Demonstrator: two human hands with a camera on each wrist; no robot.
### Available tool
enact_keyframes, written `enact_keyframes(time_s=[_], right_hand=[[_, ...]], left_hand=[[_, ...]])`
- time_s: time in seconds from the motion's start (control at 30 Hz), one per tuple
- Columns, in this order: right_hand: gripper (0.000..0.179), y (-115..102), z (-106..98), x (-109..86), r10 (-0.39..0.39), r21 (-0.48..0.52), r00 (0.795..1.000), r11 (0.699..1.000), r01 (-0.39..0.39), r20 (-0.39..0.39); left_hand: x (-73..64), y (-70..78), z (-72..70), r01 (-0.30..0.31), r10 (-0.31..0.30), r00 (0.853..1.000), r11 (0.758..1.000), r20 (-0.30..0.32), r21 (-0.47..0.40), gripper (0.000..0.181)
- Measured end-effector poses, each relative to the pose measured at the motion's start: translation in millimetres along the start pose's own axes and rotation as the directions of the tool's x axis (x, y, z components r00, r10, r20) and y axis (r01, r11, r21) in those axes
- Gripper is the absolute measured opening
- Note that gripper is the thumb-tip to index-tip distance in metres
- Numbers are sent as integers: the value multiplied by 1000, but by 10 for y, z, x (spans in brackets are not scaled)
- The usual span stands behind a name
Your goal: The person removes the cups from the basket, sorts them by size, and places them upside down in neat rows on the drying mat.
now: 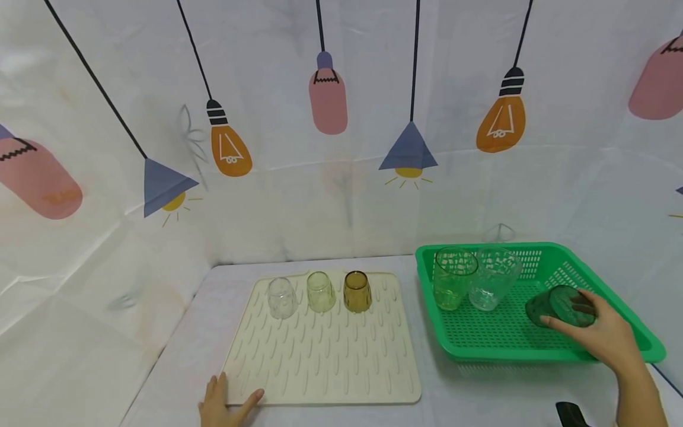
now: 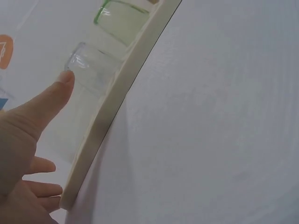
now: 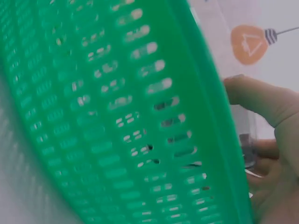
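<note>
In the head view, my right hand (image 1: pixel 612 333) reaches into the green basket (image 1: pixel 578 353) and grips a dark tinted glass (image 1: pixel 567 305), which lies tilted on its side. The basket wall hides most of that glass in the right wrist view. My left hand (image 1: pixel 226 404) is at the front left corner of the cream drying mat (image 1: pixel 320 362), thumb and fingers spread and touching its edge. On the far part of the mat stand a clear glass (image 1: pixel 281 298), a pale green glass (image 1: pixel 321 292) and an amber glass (image 1: pixel 357 293), side by side.
A tall green glass (image 1: pixel 452 281) and a tall clear glass (image 1: pixel 493 281) lean next to each other at the basket's left side. A white cloth (image 1: pixel 347 201) with printed lamps hangs behind the white table (image 1: pixel 453 394). A black object (image 1: pixel 571 414) lies by the front edge.
</note>
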State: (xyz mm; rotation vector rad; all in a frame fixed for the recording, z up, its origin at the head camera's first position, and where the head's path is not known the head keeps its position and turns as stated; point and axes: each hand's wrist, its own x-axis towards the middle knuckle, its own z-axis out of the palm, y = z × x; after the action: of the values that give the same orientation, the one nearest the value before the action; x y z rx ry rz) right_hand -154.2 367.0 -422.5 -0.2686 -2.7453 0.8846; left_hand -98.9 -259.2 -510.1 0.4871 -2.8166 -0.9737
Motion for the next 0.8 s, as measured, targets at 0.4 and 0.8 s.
enact_keyframes(time_s=[0.4,0.8], right_hand=[[88,-279,95,-235,-100,349,980,924,156,-174],[79,-588,301,-358,-139,800,974,555,228,-181]], left_hand=[[-59,232,-4,9,-37,990,980,-138,-200,84],[-71,690,119,-279,244,959,898,-143,-339,66]])
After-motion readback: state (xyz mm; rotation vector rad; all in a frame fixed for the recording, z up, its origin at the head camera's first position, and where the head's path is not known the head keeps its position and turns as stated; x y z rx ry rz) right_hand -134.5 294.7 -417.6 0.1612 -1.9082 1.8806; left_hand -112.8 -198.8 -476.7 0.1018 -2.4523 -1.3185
